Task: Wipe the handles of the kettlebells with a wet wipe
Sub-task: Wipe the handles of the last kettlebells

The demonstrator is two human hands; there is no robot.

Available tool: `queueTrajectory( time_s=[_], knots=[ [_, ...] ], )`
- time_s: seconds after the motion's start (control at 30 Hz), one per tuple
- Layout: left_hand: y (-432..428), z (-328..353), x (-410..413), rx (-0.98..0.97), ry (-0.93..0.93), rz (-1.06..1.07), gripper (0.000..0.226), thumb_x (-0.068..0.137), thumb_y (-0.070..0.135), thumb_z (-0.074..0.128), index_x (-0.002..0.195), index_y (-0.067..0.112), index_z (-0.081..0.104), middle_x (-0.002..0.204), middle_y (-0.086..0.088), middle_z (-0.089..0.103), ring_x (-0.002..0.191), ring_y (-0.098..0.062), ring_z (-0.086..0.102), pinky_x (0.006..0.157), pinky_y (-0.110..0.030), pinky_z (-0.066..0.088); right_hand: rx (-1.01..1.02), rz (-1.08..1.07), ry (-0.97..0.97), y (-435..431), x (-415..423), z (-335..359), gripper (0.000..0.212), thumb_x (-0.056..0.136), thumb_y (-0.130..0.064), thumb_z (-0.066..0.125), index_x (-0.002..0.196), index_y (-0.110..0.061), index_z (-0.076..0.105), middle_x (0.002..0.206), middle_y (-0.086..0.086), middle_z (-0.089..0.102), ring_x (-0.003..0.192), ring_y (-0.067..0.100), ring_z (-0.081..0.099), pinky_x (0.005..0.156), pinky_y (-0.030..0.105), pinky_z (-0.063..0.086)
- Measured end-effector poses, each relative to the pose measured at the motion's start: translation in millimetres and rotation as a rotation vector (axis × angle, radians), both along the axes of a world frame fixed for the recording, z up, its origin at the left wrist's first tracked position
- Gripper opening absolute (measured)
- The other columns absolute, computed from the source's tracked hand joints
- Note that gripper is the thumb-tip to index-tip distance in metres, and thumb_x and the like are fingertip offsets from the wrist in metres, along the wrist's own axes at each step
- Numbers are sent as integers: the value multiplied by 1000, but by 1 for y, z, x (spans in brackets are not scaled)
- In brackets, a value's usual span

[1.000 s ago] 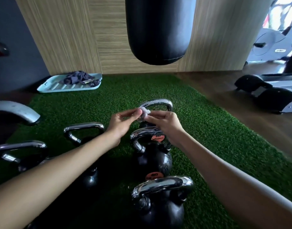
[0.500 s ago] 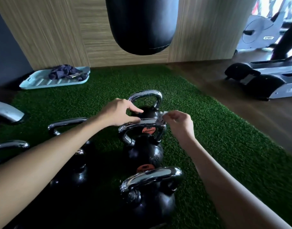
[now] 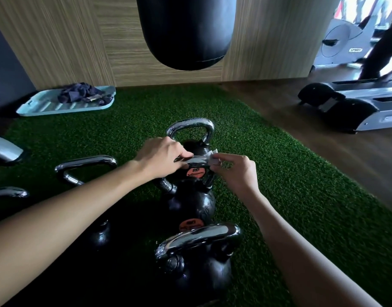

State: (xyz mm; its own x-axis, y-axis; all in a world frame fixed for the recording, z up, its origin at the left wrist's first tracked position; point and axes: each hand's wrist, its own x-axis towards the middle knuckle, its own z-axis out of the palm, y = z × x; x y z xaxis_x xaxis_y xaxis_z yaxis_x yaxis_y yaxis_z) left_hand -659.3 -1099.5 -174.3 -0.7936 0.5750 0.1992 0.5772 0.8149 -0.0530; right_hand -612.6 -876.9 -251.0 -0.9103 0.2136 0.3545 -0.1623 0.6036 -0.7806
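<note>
Two hands work the middle kettlebell's chrome handle (image 3: 196,161) on the turf: our left hand (image 3: 161,156) pinches it steady, while our right hand (image 3: 237,171) grips the wet wipe (image 3: 212,157) at its right end, seemingly to rub along it.

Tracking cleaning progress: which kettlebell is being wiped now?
The middle kettlebell of the right-hand row; both hands hold the wipe on its handle, unlike the others.

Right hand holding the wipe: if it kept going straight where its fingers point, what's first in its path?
The right hand points left along the middle kettlebell's handle, wipe leading. It would probably meet the left hand gripping that handle; depth is uncertain.
</note>
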Motion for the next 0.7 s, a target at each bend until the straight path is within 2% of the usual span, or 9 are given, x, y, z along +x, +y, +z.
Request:
queueTrajectory(
  time_s=[0.07, 0.13, 0.17, 0.23, 0.3, 0.33, 0.4, 0.63, 0.7],
  knots=[
    [-1, -2, -1, 8, 21, 3, 42, 92, 53, 68, 133, 45, 62, 94, 10, 77, 59, -4, 50, 46, -15, 23, -31, -21, 4, 3, -9, -3, 33, 73, -29, 89, 104, -35, 79, 98, -18, 76, 76, -16, 63, 66, 3, 48],
    [-2, -1, -6, 14, 6, 35, 42, 91, 57, 67, 131, 48, 61, 58, 18, 56, 49, 1, 43, 45, -18, 24, -55, -25, 13, 5, -17, -7, 32, 71, -30, 90, 101, -34, 79, 93, -22, 73, 79, -19, 61, 67, -1, 43],
    [-2, 1, -9, 11, -4, 50, 41, 90, 58, 66, 130, 48, 61, 51, 20, 44, 47, 2, 41, 46, -19, 24, -56, -26, 22, 6, -20, -9, 33, 71, -30, 91, 101, -34, 79, 91, -24, 71, 79, -21, 61, 67, 0, 43],
    [0, 3, -17, 2, -10, 64, 41, 89, 61, 66, 129, 50, 62, 49, 21, 39, 47, 1, 41, 47, -19, 24, -51, -28, 51, 7, -22, -14, 33, 71, -30, 91, 101, -34, 79, 93, -26, 70, 76, -22, 59, 65, 2, 42],
    [1, 5, -27, 19, -43, 88, 38, 89, 62, 66, 125, 52, 64, 50, 24, 41, 48, 2, 44, 46, -19, 27, -33, -45, 79, 7, -24, -23, 33, 70, -30, 91, 101, -32, 79, 97, -22, 71, 66, -15, 57, 61, 7, 39],
    [1, 6, -32, 35, -76, 103, 37, 88, 62, 68, 123, 52, 66, 50, 26, 41, 49, 3, 45, 46, -19, 30, -24, -58, 90, 7, -25, -28, 33, 70, -31, 91, 101, -32, 80, 98, -19, 72, 62, -12, 55, 60, 11, 40],
    [3, 10, -44, 63, -137, 130, 34, 86, 62, 70, 119, 53, 68, 52, 30, 41, 50, 3, 46, 46, -20, 32, -8, -82, 119, 6, -29, -37, 34, 69, -30, 92, 102, -30, 79, 99, -14, 73, 67, -10, 55, 62, 19, 47],
    [2, 3, -70, 181, -264, 186, 32, 83, 66, 70, 113, 55, 70, 53, 28, 54, 46, -3, 45, 46, -21, 30, -25, -46, 87, 1, -37, -78, 33, 70, -25, 93, 101, -25, 82, 99, -13, 75, 85, -3, 68, 77, 14, 54],
    [1, 2, -76, 186, -277, 198, 31, 81, 68, 70, 110, 57, 70, 44, 29, 51, 46, -3, 46, 46, -21, 31, -46, -58, 122, -1, -39, -76, 28, 73, -28, 91, 99, -24, 82, 96, -13, 75, 82, -5, 68, 72, 15, 55]
  ],
)
